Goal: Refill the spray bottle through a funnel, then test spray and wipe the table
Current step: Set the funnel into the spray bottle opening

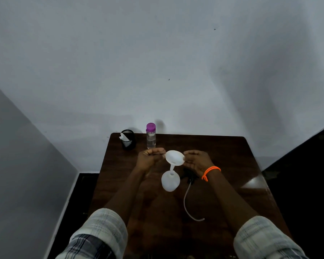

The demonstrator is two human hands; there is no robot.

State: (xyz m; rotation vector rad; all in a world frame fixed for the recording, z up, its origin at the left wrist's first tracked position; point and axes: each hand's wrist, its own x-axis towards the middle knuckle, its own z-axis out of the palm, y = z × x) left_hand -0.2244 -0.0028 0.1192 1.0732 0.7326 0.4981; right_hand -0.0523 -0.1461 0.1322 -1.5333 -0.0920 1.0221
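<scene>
I saw both hands pinching the funnel rim, spout at the open spray bottle; pouring, spraying, wiping remained.

The scene is dim and a little soft; a glare patch lies on the tabletop at right; soft shadows fall on the wall; straight edges bend near the corners.

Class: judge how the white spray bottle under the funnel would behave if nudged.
The spray bottle looks empty, so probably light. Its base is wide, yet the funnel held in its neck adds height; it may tip or slide easily.
</scene>
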